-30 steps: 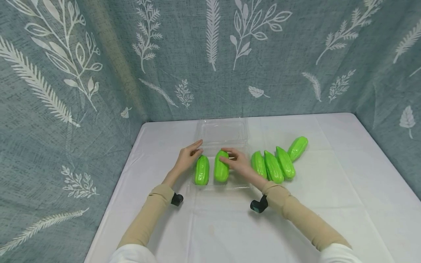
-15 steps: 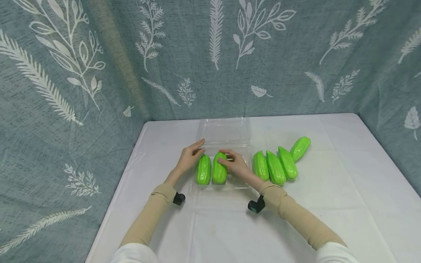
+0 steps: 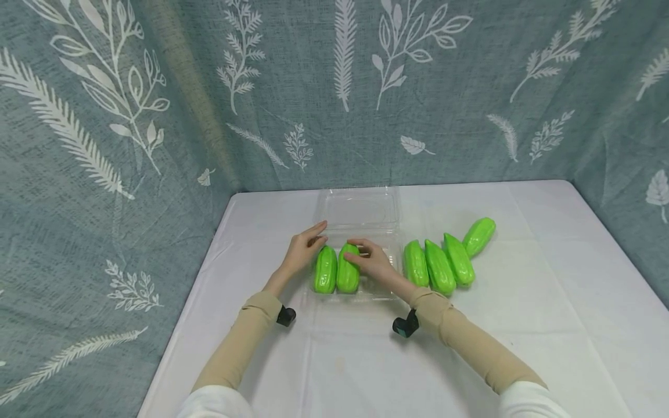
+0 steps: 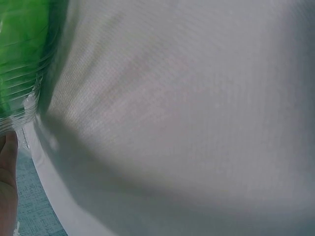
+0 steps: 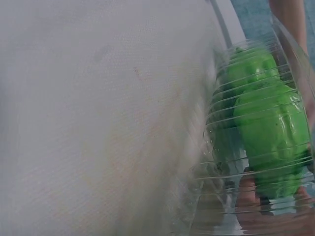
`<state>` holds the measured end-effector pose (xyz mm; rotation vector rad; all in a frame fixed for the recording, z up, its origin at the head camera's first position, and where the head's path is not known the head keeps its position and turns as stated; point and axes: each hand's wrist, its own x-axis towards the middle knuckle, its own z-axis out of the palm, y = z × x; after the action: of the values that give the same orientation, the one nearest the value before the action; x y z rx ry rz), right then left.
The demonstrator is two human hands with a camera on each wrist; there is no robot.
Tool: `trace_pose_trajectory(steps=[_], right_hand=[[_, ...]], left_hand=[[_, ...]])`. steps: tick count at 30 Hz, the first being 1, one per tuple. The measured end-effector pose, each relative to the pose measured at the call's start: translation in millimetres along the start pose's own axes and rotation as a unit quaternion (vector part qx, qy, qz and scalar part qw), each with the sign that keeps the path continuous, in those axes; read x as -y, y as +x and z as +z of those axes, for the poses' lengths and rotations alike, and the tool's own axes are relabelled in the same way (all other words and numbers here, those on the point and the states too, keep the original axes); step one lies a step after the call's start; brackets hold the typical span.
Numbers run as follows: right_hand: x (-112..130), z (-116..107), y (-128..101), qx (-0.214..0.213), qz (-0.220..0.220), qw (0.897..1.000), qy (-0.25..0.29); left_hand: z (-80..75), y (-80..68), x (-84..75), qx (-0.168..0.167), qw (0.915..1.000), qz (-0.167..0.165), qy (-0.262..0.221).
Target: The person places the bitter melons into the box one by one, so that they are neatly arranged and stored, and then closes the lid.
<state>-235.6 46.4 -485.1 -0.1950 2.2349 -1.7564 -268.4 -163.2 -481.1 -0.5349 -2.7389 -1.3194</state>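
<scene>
An open clear plastic clamshell box [image 3: 378, 297] lies on the table, its lid [image 3: 358, 206] folded back. Two glossy green ridged gourds lie side by side in its left part: a left gourd [image 3: 325, 271] and a right gourd [image 3: 347, 273]. My right hand [image 3: 373, 260] holds the upper end of the right gourd between thumb and fingers. In the right wrist view, this gourd [image 5: 273, 130] shows through the box wall. My left hand [image 3: 303, 251] is at the box's upper left corner, fingers loosely extended. Its thumb [image 4: 7, 167] is right at the box wall in the left wrist view.
Several more green gourds [image 3: 439, 267] lie in a slanting group right of the box, one gourd [image 3: 479, 236] farther back. A white cloth covers the table [image 3: 366, 360]. A grey-green leaf-patterned curtain [image 3: 313, 87] stands behind and at the sides.
The right hand has moved the gourd it holds slightly left and down, up against the left gourd. The left hand stays in place at the box corner. The head view has shifted slightly.
</scene>
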Motion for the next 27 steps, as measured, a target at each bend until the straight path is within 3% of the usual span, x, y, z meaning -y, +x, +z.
trace_pose_trajectory(steps=[11,21,27], right_hand=[[-0.7,2.5,-0.4,0.015,0.003,1.0,-0.011],[0.4,5.7,-3.8,0.009,0.021,1.0,0.02],[-0.1,4.5,-4.7,0.014,0.009,1.0,0.009]], left_hand=[[0.8,0.0,0.6,-0.001,1.0,-0.003,-0.005],[0.5,0.2,2.2,0.003,0.9999,-0.011,-0.006],[0.9,0.2,0.5,0.003,0.9999,-0.008,-0.014]])
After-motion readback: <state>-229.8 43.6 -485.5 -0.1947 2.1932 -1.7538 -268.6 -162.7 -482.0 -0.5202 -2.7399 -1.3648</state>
